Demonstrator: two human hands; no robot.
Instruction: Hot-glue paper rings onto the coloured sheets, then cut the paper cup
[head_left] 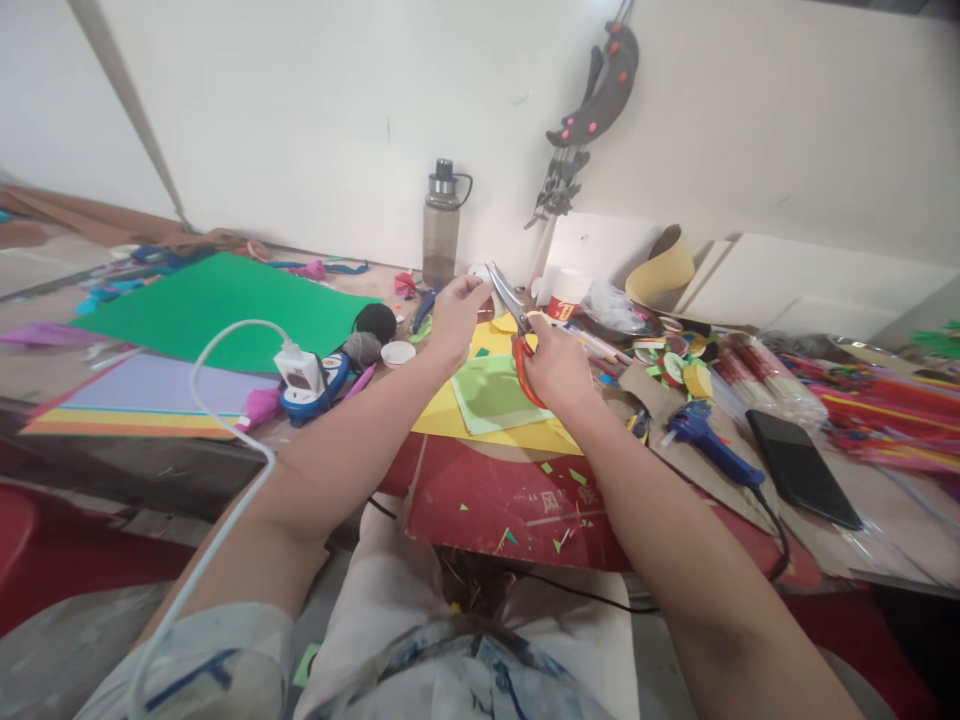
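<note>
My right hand (559,365) grips a pair of scissors (523,372) by the orange handles. Their metal blades are parted and point up and to the left. Close to the blade tips is my left hand (459,315), thumb and fingers pinched together; whatever sits between them is too small to make out. Below both hands lies a light green sheet of paper (487,398) on top of yellow paper (433,424). Under these, a red board (510,500) sticks out over the table's front edge, with small green scraps scattered on it.
A green sheet (225,315) and stacked coloured paper (161,395) lie at left, near a white plug (300,370) with its cable. Behind stands a bottle (441,230). At right are a blue glue gun (712,445), a black phone (802,470) and red pipe cleaners (892,410).
</note>
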